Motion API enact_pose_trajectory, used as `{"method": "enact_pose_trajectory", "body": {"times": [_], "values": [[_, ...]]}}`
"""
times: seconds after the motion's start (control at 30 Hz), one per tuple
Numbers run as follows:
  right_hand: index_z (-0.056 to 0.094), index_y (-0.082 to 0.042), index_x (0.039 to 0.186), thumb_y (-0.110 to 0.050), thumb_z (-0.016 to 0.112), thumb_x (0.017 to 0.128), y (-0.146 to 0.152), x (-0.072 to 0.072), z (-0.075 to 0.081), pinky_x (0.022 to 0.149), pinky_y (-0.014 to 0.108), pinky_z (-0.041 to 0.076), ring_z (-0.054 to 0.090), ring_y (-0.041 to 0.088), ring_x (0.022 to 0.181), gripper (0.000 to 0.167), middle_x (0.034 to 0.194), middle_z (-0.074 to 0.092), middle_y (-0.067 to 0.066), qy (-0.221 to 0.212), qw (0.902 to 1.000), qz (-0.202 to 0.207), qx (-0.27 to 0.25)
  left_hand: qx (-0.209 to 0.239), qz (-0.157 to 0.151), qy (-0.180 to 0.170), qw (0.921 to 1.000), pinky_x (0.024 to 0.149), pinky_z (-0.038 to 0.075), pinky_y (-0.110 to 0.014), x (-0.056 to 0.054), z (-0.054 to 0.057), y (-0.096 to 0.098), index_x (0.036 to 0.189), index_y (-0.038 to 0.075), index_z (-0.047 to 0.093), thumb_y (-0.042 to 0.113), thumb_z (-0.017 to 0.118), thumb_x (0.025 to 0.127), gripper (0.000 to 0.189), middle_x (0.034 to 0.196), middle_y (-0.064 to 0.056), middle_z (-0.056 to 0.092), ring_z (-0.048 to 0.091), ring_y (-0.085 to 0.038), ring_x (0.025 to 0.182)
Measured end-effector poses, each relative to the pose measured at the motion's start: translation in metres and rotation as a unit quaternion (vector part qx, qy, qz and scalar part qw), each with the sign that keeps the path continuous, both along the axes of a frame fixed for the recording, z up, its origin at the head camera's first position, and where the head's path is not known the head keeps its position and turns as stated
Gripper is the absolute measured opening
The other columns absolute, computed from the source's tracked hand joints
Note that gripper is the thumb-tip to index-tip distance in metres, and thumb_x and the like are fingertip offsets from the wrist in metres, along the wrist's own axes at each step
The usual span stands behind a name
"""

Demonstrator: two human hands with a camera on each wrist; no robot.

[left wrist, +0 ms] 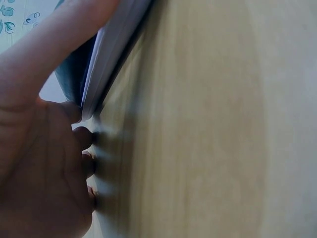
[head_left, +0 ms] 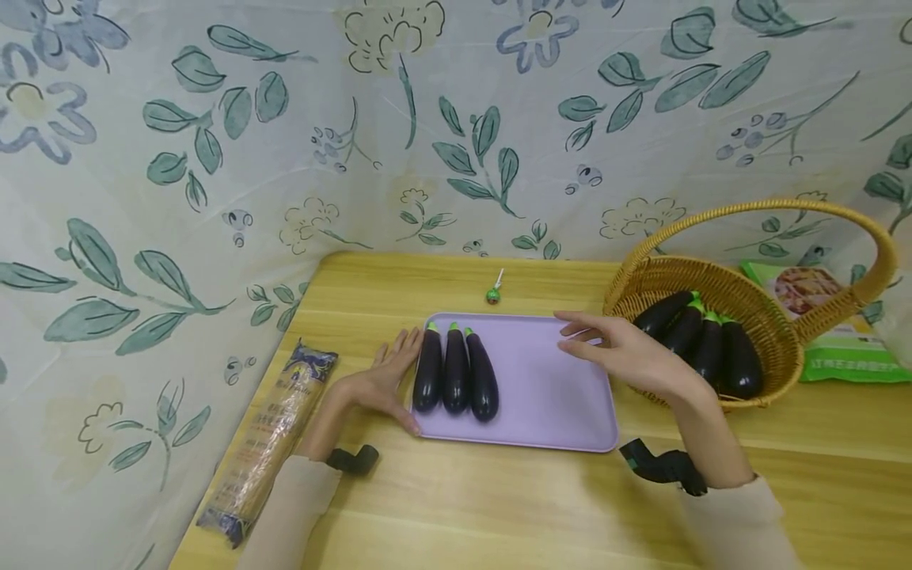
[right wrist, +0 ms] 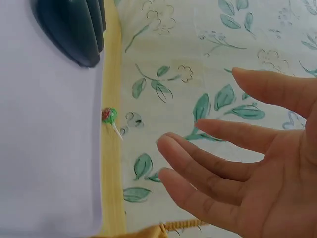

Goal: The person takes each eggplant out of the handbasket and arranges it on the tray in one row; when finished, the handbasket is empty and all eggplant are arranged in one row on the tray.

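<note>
Three dark eggplants [head_left: 454, 372] lie side by side on the left part of a lilac tray [head_left: 549, 380], green stems pointing away from me. My left hand [head_left: 378, 384] spreads along the tray's left edge, thumb at the near corner and fingers at the far side. The left wrist view shows its fingertips down at the table beside the tray's rim. Above the tray's right side hovers my right hand [head_left: 623, 348], fingers loosely extended with nothing in them. Right of that hand, several more eggplants [head_left: 705, 340] lie in a wicker basket [head_left: 784, 372].
A green-wrapped lollipop [head_left: 493, 295] lies behind the tray. A long clear packet of noodles [head_left: 274, 443] lies along the table's left side. Behind the basket is a green food bag [head_left: 834, 340]. Floral cloth [head_left: 456, 119] hangs along the back and left.
</note>
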State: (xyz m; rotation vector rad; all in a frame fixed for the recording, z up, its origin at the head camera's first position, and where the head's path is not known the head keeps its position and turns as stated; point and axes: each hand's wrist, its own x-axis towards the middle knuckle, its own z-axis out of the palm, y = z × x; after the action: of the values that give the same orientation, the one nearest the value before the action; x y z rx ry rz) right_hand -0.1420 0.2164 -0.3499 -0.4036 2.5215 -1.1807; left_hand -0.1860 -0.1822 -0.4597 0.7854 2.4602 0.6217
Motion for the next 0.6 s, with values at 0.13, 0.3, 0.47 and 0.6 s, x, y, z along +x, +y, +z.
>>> {"method": "enact_pose_trajectory", "body": {"times": [0.13,0.3,0.47,0.6], "values": [[0.045,-0.010,0.156,-0.039,0.056,0.107,0.031,0.009,0.009,0.100,0.040,0.057,0.060,0.033,0.130,0.058,0.142,0.063,0.016,0.008,0.9998,-0.006,0.018,-0.001,0.001,-0.001,1.0000,0.128,-0.012,-0.062,0.000,0.001,0.000,0.163,0.006,-0.016,0.052,0.098,0.058,0.162,0.171,-0.018,-0.024,-0.021,-0.039,0.159],[0.039,-0.012,0.159,-0.038,0.050,0.110,0.072,0.014,0.009,0.093,0.029,0.057,0.061,0.004,0.122,0.057,0.148,0.058,0.018,0.004,0.9988,-0.028,0.039,-0.003,0.002,-0.004,1.0000,0.128,-0.012,-0.061,0.000,0.002,0.001,0.163,0.006,-0.016,0.053,0.098,0.058,0.162,0.171,-0.018,-0.024,-0.022,-0.038,0.159],[0.027,-0.008,0.164,-0.040,0.046,0.111,0.107,0.017,-0.001,0.099,0.053,0.054,0.055,0.034,0.134,0.065,0.155,0.046,0.032,-0.010,0.9951,-0.074,0.064,0.002,0.000,-0.002,1.0000,0.128,-0.012,-0.062,0.001,0.003,0.002,0.163,0.005,-0.015,0.052,0.098,0.058,0.162,0.171,-0.019,-0.023,-0.021,-0.039,0.159],[0.011,-0.003,0.166,-0.046,0.043,0.110,0.129,0.018,-0.010,0.100,0.072,0.043,0.032,0.061,0.140,0.077,0.158,0.028,0.043,-0.030,0.9888,-0.126,0.073,0.007,-0.001,-0.002,1.0000,0.128,-0.012,-0.063,0.001,0.002,0.001,0.163,0.005,-0.016,0.052,0.098,0.058,0.162,0.170,-0.020,-0.023,-0.021,-0.040,0.159]]}}
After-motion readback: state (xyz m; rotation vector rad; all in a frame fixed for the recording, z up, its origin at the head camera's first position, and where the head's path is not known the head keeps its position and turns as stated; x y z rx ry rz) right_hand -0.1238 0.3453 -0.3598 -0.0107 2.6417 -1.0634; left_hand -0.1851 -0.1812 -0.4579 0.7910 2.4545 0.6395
